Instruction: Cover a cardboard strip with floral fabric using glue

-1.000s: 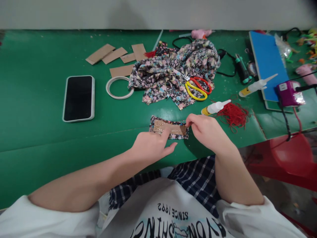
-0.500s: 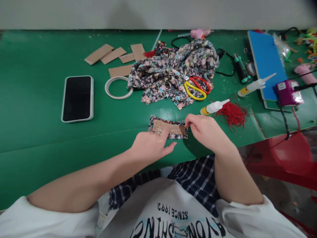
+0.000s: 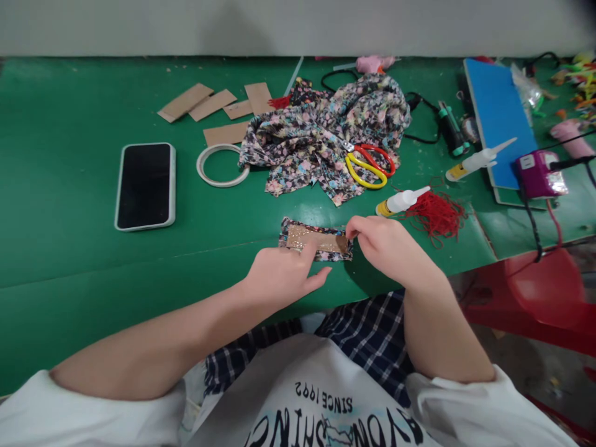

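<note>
Pressing a left fingertip (image 3: 311, 247) onto the fabric-edged cardboard strip (image 3: 331, 241).

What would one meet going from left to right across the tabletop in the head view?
Smartphone, ring of tape, cardboard strip on floral fabric, red thread tangle, purple power adapter.

- Slid slightly leftward in the head view, with the phone (image 3: 145, 186), tape ring (image 3: 200, 166) and floral cloth (image 3: 298, 139).
- Drifted farther the same way at the blue board (image 3: 500, 115) and purple box (image 3: 540, 177).
- Edged only slightly left at the fabric-edged strip (image 3: 298, 237).
</note>
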The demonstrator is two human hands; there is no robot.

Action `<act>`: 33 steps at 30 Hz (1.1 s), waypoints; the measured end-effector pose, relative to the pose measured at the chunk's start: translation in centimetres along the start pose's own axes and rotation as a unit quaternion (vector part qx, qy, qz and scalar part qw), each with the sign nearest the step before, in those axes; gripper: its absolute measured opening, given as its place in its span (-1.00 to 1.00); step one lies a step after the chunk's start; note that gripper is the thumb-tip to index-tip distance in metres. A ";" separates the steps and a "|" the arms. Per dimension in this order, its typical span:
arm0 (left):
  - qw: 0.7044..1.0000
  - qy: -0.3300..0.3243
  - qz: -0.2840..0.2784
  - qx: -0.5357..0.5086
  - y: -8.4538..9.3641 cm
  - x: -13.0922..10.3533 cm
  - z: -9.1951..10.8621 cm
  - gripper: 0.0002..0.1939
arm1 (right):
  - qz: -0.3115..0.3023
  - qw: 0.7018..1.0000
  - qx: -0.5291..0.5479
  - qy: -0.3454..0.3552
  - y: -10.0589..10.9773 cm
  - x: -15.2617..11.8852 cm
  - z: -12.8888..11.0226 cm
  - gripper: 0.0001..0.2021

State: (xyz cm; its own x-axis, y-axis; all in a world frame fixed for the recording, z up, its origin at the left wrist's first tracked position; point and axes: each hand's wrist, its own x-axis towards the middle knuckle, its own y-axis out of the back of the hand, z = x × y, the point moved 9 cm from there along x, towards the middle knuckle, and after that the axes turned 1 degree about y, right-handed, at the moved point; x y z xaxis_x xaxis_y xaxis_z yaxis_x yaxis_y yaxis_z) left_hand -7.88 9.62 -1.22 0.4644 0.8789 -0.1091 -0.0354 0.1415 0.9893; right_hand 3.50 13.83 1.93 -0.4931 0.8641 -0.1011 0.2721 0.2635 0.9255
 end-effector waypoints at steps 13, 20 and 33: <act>1.000 -0.002 0.011 0.011 0.1 0.0 0.1 -0.45 | 0.041 0.998 0.039 -0.018 0.4 0.2 1.1 -0.75; 1.000 0.004 0.004 0.006 -0.1 0.0 0.0 -0.44 | 0.015 1.000 0.016 -0.019 -0.1 0.1 1.0 -0.77; 1.000 -0.002 0.020 0.009 0.1 -0.1 0.1 -0.45 | 0.020 0.999 0.051 0.003 -0.5 0.5 0.0 -0.79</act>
State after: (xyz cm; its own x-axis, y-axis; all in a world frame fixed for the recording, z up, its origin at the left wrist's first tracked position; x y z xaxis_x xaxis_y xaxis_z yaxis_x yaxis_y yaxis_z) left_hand -7.82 9.53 -1.06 0.4663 0.8819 -0.0697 -0.0379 0.0986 0.9944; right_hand 3.12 14.17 1.41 -0.4853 0.8721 -0.0620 0.3738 0.2711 0.8870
